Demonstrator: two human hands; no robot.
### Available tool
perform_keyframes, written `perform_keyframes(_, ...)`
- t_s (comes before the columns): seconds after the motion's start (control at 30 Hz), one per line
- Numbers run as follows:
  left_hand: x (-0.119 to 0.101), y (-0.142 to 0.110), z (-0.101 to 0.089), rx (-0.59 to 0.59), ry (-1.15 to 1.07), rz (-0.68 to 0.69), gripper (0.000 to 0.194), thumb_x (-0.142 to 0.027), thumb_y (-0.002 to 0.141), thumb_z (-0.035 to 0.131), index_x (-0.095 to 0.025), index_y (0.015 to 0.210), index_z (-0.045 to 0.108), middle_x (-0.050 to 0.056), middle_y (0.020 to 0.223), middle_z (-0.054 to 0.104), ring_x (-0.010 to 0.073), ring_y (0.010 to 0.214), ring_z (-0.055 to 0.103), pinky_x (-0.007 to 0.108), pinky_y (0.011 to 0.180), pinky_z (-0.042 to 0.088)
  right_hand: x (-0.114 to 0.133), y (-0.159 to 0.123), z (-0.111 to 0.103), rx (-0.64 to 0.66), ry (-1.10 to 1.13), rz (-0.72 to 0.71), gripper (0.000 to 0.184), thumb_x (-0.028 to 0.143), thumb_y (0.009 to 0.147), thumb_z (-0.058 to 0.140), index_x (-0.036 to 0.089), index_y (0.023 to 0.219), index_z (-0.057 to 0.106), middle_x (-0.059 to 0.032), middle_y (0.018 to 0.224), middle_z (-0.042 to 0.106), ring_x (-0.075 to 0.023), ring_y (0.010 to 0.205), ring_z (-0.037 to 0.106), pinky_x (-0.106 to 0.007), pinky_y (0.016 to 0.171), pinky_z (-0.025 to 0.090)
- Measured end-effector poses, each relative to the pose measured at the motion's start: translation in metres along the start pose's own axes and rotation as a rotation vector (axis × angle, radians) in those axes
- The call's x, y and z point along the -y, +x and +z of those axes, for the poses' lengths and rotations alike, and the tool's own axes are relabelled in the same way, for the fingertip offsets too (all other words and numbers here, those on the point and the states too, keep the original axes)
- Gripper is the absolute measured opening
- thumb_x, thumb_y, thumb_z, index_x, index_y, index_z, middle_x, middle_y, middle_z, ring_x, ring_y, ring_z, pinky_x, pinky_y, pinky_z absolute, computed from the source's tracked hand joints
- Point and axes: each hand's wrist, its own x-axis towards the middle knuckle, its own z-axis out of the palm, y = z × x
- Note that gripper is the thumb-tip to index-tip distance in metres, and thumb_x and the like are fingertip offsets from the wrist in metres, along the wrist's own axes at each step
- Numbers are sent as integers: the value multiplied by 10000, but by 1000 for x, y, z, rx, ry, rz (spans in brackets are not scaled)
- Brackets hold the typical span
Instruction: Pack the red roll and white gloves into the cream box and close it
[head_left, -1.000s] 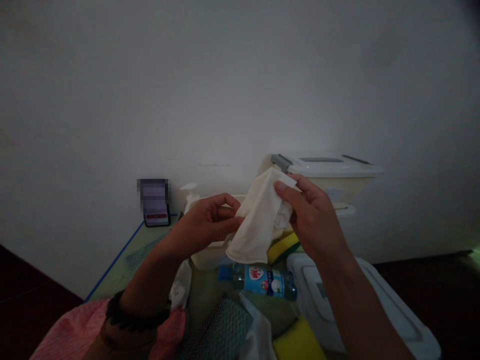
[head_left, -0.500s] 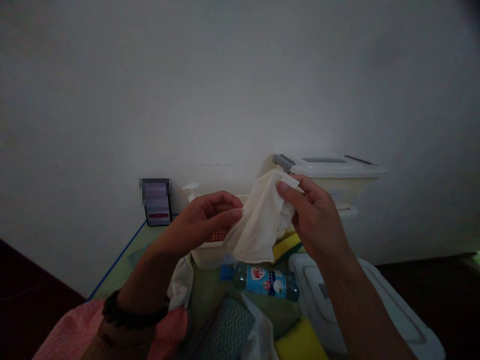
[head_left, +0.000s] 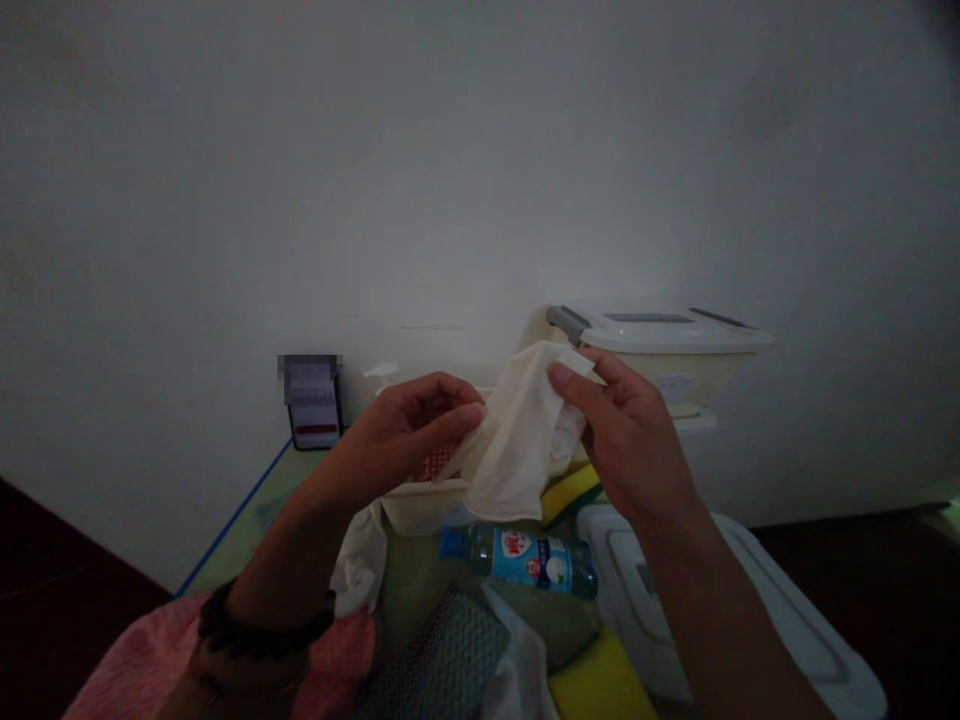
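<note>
A thin white cloth (head_left: 510, 440) hangs in folds between my two hands, above the table. My left hand (head_left: 420, 430) pinches its left edge between thumb and fingertips. At the upper right corner, my right hand (head_left: 626, 420) grips the cloth with the thumb on top and the fingers behind. Behind the cloth is a cream basket (head_left: 424, 510), partly hidden, with something red and patterned inside. Below the cloth a blue-capped bottle (head_left: 525, 560) with a blue label lies on its side.
A phone (head_left: 315, 415) leans on the wall at left. A lidded storage box (head_left: 675, 335) stands at back right. A white lid (head_left: 780, 610), yellow sponge (head_left: 604, 680), green sponge (head_left: 574, 495), grey mesh cloth (head_left: 442, 655), pink cloth (head_left: 139, 660) and white bundle (head_left: 364, 560) lie around.
Both hands keep their hold on the white cloth, which has shifted very slightly left. Otherwise the scene looks the same.
</note>
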Motion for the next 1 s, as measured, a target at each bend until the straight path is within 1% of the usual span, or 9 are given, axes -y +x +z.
perform_keyframes(0.17, 2, 1, 1, 46, -73, 7, 187, -237, 696, 762, -140, 823, 665, -2, 734, 670, 87, 636, 592, 192, 615, 491, 1, 0, 1, -17, -6, 6, 114, 311, 775, 686, 216, 819, 640, 55, 578, 632, -72, 449, 550, -162, 417, 444)
perform_keyframes(0.23, 3, 2, 2, 71, -79, -20, 193, -211, 693, 764, -138, 841, 663, 0, 740, 676, 87, 629, 596, 192, 603, 495, 1, -1, 2, -9, -7, 11, 118, 315, 776, 684, 215, 818, 637, 54, 568, 627, -77, 448, 551, -168, 419, 448)
perform_keyframes(0.33, 4, 2, 3, 88, -59, -51, 176, -180, 690, 762, -136, 818, 648, -14, 693, 660, 76, 577, 580, 186, 561, 492, 0, -2, 3, 16, -16, 20, 131, 330, 787, 675, 220, 846, 634, 58, 557, 617, -70, 428, 522, -169, 418, 440)
perform_keyframes(0.43, 5, 2, 3, 59, -2, -26, 163, -193, 695, 757, -135, 770, 624, -25, 665, 635, 70, 557, 566, 190, 560, 497, 0, -4, 4, 38, -19, 27, 134, 329, 793, 670, 222, 860, 626, 56, 564, 625, -64, 424, 504, -164, 417, 424)
perform_keyframes(0.6, 5, 2, 5, -52, 165, 61, 202, -234, 718, 746, -153, 789, 574, -30, 719, 610, 90, 655, 605, 194, 610, 516, 0, -4, 5, 63, -21, 30, 125, 332, 802, 656, 215, 837, 626, 54, 578, 637, -58, 425, 511, -150, 406, 407)
perform_keyframes(0.67, 5, 1, 5, -60, 197, 68, 216, -241, 720, 746, -157, 788, 560, -39, 704, 591, 88, 649, 605, 188, 600, 522, 1, -4, 5, 56, -14, 37, 124, 328, 798, 661, 216, 840, 628, 55, 587, 641, -60, 431, 520, -152, 411, 416)
perform_keyframes(0.83, 1, -2, 3, 69, 96, 40, 208, -216, 732, 731, -158, 824, 553, -46, 694, 595, 73, 602, 596, 176, 568, 523, 3, -3, 6, 29, 12, 52, 133, 319, 775, 683, 219, 846, 631, 55, 591, 644, -74, 441, 550, -168, 427, 453)
perform_keyframes(0.93, 0, -2, 1, 37, 40, 32, 273, -191, 717, 736, -187, 821, 484, -51, 752, 616, 86, 597, 625, 189, 544, 527, 3, -3, 7, 21, 12, 40, 120, 313, 774, 679, 219, 828, 630, 47, 616, 658, -86, 467, 576, -181, 443, 472)
perform_keyframes(1.0, 1, -2, 1, 21, 48, 58, 259, -191, 718, 734, -186, 803, 490, -44, 777, 622, 97, 624, 637, 201, 566, 532, 2, -4, 7, 25, 8, 30, 125, 321, 776, 675, 218, 827, 627, 39, 641, 669, -92, 475, 579, -193, 449, 475)
